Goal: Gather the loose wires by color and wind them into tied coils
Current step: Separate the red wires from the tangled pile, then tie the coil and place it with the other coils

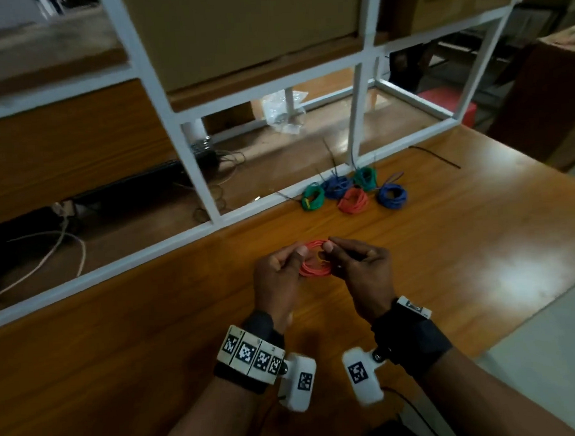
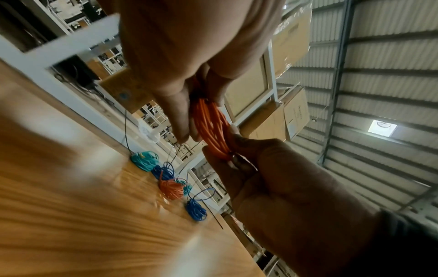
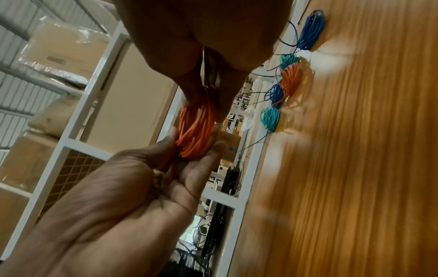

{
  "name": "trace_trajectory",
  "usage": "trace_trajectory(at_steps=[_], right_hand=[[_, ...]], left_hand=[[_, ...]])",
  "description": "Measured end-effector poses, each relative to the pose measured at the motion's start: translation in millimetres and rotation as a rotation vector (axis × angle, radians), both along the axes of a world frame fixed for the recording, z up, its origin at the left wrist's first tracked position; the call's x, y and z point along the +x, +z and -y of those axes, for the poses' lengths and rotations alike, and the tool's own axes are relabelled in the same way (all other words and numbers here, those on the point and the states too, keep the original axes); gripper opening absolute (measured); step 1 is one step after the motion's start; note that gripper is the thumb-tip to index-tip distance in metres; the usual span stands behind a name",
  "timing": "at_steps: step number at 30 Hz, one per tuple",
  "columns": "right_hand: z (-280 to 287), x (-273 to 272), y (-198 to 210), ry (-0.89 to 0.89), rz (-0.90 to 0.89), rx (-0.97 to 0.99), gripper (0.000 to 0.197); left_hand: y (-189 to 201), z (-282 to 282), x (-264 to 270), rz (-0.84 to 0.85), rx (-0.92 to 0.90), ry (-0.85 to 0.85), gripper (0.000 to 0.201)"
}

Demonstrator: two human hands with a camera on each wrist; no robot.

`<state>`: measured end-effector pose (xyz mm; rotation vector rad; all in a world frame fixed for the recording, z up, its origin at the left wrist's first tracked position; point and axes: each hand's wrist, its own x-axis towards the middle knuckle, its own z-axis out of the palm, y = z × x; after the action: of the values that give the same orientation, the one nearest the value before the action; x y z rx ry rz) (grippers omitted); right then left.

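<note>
Both hands hold a coil of red-orange wire (image 1: 315, 261) above the wooden table (image 1: 447, 242). My left hand (image 1: 296, 259) pinches the coil's left side between thumb and fingers. My right hand (image 1: 331, 254) pinches its right side. In the left wrist view the coil (image 2: 211, 127) stands on edge between the two sets of fingertips, and something thin and dark sits by the right fingers (image 2: 239, 163). The right wrist view shows the same coil (image 3: 196, 127) from the other side. Several tied coils lie farther back: green (image 1: 313, 196), blue (image 1: 392, 195), red (image 1: 353, 201).
A white metal frame (image 1: 194, 176) with cardboard boxes borders the table's far side. A black tie strip (image 1: 434, 156) lies at the back right. A clear plastic bag (image 1: 282, 113) and cables (image 1: 64, 249) sit behind the frame. The table edge (image 1: 518, 325) runs along the right.
</note>
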<state>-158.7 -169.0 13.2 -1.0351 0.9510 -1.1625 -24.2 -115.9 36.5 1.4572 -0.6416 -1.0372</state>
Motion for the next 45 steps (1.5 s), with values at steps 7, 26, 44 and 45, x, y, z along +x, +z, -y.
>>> trace_trajectory(at_steps=[7, 26, 44, 45], right_hand=[[105.1, -71.4, -17.3, -0.057, -0.12, 0.017, 0.014], [372.3, -227.9, 2.3, 0.239, -0.897, -0.113, 0.02], [503.9, -220.1, -43.7, 0.215, -1.14, 0.256, 0.018], [494.8, -220.9, -36.7, 0.25, -1.042, 0.316, 0.017]], left_hand=[[9.2, 96.4, -83.8, 0.018, 0.062, -0.032, 0.026], [-19.2, 226.2, -128.2, -0.091, 0.044, 0.078, 0.028], [-42.4, 272.8, -125.7, -0.048, 0.0, 0.126, 0.027], [-42.6, 271.7, -126.0, -0.046, -0.002, 0.128, 0.026]])
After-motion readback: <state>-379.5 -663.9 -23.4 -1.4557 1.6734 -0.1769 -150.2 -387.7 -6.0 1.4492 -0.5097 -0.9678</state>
